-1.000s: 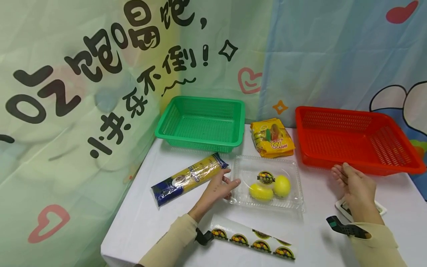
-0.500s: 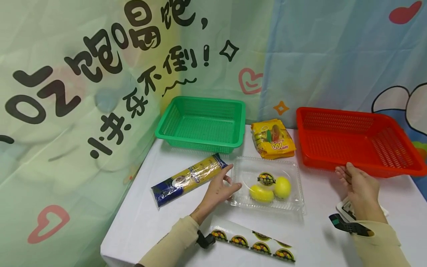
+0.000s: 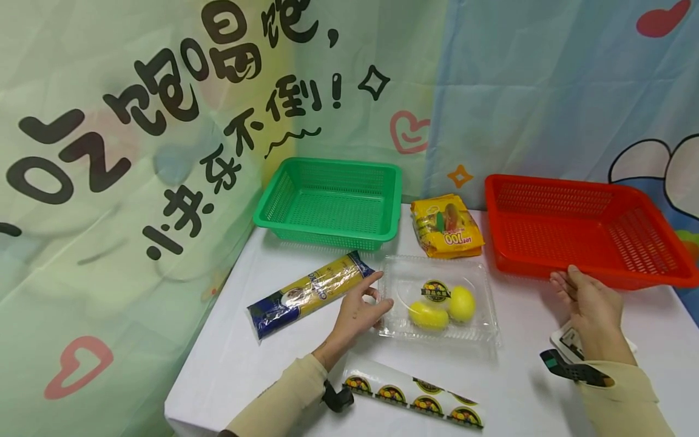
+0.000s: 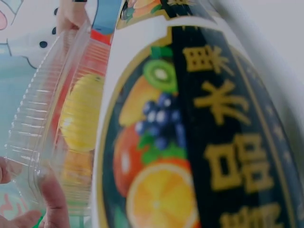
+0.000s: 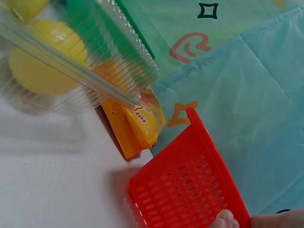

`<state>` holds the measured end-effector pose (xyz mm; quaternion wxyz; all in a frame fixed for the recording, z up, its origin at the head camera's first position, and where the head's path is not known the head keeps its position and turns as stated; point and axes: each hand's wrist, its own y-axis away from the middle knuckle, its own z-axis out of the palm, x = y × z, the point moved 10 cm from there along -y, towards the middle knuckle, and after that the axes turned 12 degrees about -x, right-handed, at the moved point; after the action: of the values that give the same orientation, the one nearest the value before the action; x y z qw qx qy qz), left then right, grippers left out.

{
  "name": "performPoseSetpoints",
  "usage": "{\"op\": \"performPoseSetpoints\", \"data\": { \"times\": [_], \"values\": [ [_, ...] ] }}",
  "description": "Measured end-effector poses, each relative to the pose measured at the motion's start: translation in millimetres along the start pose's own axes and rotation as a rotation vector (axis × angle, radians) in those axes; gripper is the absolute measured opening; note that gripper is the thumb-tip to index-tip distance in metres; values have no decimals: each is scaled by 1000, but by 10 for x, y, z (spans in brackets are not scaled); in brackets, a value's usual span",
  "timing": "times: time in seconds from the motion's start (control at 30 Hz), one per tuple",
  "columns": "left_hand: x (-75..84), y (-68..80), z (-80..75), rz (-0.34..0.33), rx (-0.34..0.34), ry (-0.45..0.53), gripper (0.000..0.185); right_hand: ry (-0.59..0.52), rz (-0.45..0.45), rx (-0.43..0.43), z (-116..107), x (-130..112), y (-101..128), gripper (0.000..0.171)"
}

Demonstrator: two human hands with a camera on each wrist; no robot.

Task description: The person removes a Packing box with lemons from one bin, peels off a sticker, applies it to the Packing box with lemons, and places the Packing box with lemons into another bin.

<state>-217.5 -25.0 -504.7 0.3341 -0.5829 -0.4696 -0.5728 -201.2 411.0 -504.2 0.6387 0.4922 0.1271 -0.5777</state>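
Observation:
A clear plastic fruit container [image 3: 404, 273] with a round fruit label lies mid-table with two yellow fruits [image 3: 461, 304] in it. My left hand [image 3: 357, 309] holds its left edge, thumb over the side, index finger stretched along the edge. In the left wrist view, the thumb [image 4: 53, 194] presses the ribbed plastic. My right hand [image 3: 595, 306] pinches the front rim of the red basket [image 3: 568, 243]. In the right wrist view, its thumb [image 5: 280, 219] and fingertips [image 5: 225, 219] lie on opposite sides of the rim.
A green basket [image 3: 338, 212] stands at the back left. Near it lie a yellow snack bag [image 3: 448, 227] and a blue-and-gold pasta pack [image 3: 308, 296]. A roll with fruit labels [image 3: 415, 391] is in front. A white flat item [image 3: 568, 341] is partly under the right arm.
My left index finger has straightened slightly. My right hand sits a little farther right along the basket's rim. The container and baskets look almost unmoved.

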Motion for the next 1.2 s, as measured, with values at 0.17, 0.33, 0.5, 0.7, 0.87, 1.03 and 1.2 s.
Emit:
{"op": "performPoseSetpoints", "data": {
  "times": [0.17, 0.33, 0.5, 0.7, 0.87, 1.03, 1.2],
  "values": [
    [4, -9, 8, 9, 16, 45, 63, -13, 2, 2, -28, -2, 2, 26],
    [39, -17, 25, 22, 18, 40, 63, -6, -2, 11, -53, -6, 3, 29],
    [56, -24, 30, 29, 37, 59, 64, -1, -11, 14, -63, -12, 6, 33],
    [105, -60, 45, 48, 39, 130, 64, 5, -7, 20, -95, -5, 8, 34],
    [231, -104, 64, 62, 20, 164, 63, -2, 0, 17, -112, -8, 11, 33],
    [397, -144, 89, 68, 7, 182, 63, -14, -7, 17, -102, -16, 2, 24],
    [593, -192, 148, 81, -11, 198, 64, -23, -40, -11, -81, -37, -14, 14]
  ]
}}
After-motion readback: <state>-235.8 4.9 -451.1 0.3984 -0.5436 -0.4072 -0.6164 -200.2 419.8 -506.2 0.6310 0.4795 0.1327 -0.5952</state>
